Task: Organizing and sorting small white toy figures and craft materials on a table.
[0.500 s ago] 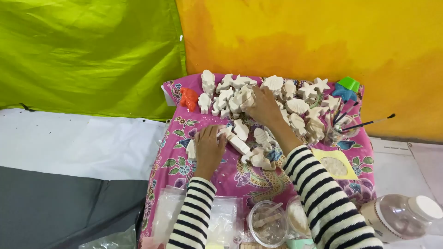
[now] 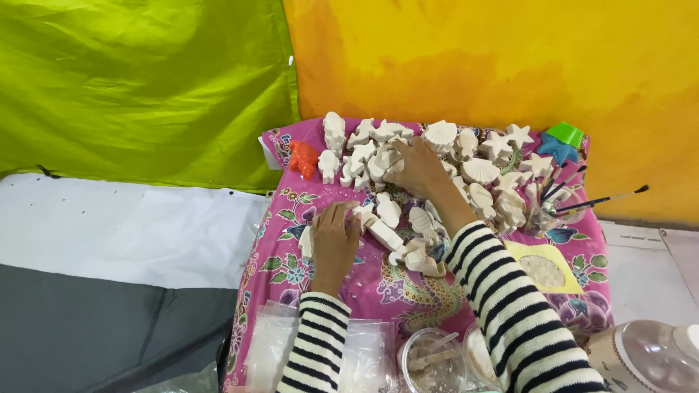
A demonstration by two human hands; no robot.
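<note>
The left hand (image 2: 335, 236) lay flat, released, on small white plaster figures (image 2: 386, 211) near the left edge of the pink flowered cloth (image 2: 291, 266). The right hand (image 2: 416, 167) reached far into the white pile; whether it grasped one, I cannot tell. One orange figure (image 2: 303, 158) stood left, three brushes (image 2: 597, 200) right; the white ones were too many to count.

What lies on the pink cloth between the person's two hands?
In the head view, between the left hand and the right hand lie a few white plaster figures on the pink floral cloth; the stretch is not bare.
</note>
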